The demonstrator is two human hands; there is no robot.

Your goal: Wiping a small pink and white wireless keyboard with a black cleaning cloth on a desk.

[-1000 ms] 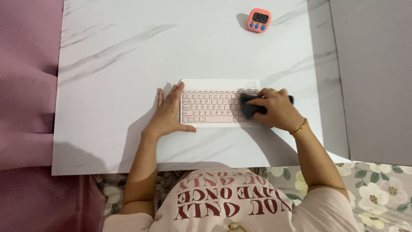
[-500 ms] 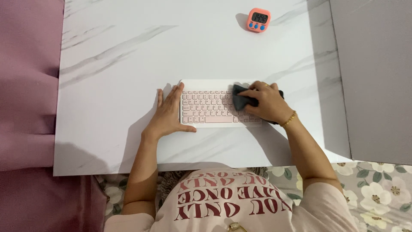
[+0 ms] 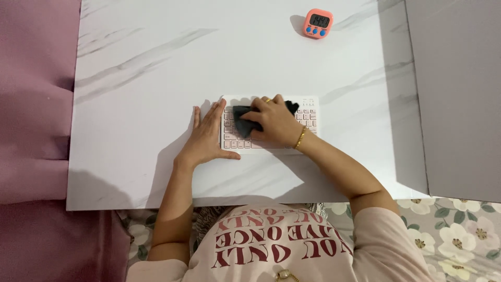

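Right hand (image 3: 275, 123) presses a dark cloth (image 3: 244, 121) onto the pink keyboard (image 3: 309, 121) — left hand (image 3: 204, 138) lies flat, fingers spread, bracing its edge on the tabletop (image 3: 156, 78).

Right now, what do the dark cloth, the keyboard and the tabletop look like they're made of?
The dark cloth under the right hand looks like soft matte fabric, perhaps microfibre: it bunches and folds. The keyboard, steadied by the left hand, looks like smooth white plastic with pink keys. The tabletop shows grey marble veining, but its thin edge suggests a printed laminate or board.
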